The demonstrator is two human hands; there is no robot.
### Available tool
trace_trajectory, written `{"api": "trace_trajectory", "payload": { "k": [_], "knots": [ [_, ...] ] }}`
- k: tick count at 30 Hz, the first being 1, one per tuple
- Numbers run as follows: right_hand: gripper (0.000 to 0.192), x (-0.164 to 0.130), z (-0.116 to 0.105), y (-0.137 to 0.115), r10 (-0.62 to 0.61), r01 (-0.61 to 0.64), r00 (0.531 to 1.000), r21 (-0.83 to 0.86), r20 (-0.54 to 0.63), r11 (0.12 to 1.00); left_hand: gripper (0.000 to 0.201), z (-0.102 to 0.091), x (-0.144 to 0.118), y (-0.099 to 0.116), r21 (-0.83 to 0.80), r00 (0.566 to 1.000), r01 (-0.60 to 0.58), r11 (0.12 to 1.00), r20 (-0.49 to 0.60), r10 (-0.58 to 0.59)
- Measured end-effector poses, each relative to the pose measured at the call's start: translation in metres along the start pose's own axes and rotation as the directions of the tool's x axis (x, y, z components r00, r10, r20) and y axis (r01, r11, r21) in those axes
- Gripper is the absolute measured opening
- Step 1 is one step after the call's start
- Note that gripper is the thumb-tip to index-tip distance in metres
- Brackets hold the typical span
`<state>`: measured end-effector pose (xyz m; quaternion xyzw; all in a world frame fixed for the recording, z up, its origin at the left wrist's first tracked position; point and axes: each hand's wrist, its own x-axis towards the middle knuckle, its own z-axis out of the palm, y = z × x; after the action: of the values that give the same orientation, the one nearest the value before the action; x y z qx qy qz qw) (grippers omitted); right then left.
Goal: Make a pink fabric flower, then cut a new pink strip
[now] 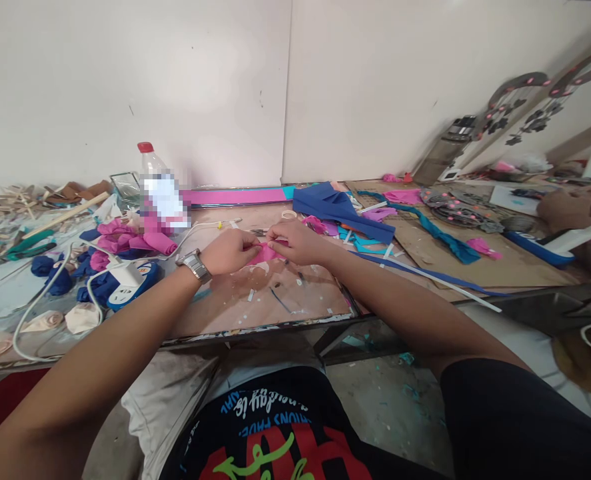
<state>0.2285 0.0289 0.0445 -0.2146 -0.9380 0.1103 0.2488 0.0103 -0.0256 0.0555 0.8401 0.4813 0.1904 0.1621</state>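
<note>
Counter [275, 300] along a white wall [175, 80], littered with fabric scraps, a bottle [158, 183] and a power strip [128, 283]. Pink fabric [266, 253] lies mid-counter, long axis roughly left-right, too bunched to tell which way it points. Left hand [230, 252] and right hand [298, 241] meet over it, fingers pinched on its opposite ends.

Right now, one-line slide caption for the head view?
Both hands, left hand and right hand, pinch a pink fabric piece over a cluttered worktable beside a plastic bottle.

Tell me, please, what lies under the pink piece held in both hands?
Under the pink piece is the stained worktable. The left hand and right hand cover its edges.
</note>
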Motion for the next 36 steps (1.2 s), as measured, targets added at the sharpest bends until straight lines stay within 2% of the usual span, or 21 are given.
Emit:
{"api": "trace_trajectory", "payload": {
  "k": [9, 14, 18, 25, 32, 36],
  "knots": [
    [0.019, -0.001, -0.002, 0.005, 0.011, -0.012, 0.999, 0.025, 0.034, 1.0, 0.023, -0.003, 0.004, -0.012, -0.149, 0.991, 0.072, 0.986, 0.122, -0.054],
    [0.016, -0.001, -0.004, 0.006, 0.011, -0.011, 1.0, 0.025, 0.023, 1.0, 0.023, -0.004, 0.003, -0.012, -0.159, 0.976, 0.117, 0.98, 0.2, -0.084],
    [0.017, -0.002, -0.005, 0.004, -0.001, 0.0, 0.998, 0.025, 0.061, 1.0, 0.025, -0.005, 0.001, -0.01, -0.257, 0.961, 0.146, 0.956, 0.264, -0.076],
    [0.018, -0.001, -0.002, 0.002, -0.04, 0.037, 0.995, 0.038, 0.087, 0.999, 0.024, -0.003, 0.002, -0.009, -0.265, 0.965, 0.109, 0.958, 0.259, -0.038],
    [0.02, -0.002, -0.003, 0.006, -0.019, 0.018, 0.997, 0.015, 0.079, 1.0, 0.025, -0.004, 0.001, -0.009, -0.3, 0.957, 0.167, 0.939, 0.28, -0.081],
    [0.019, -0.002, -0.002, 0.006, -0.053, 0.051, 0.995, 0.017, 0.083, 0.999, 0.024, -0.004, 0.001, -0.008, -0.331, 0.956, 0.175, 0.927, 0.28, -0.081]
  ]
}}
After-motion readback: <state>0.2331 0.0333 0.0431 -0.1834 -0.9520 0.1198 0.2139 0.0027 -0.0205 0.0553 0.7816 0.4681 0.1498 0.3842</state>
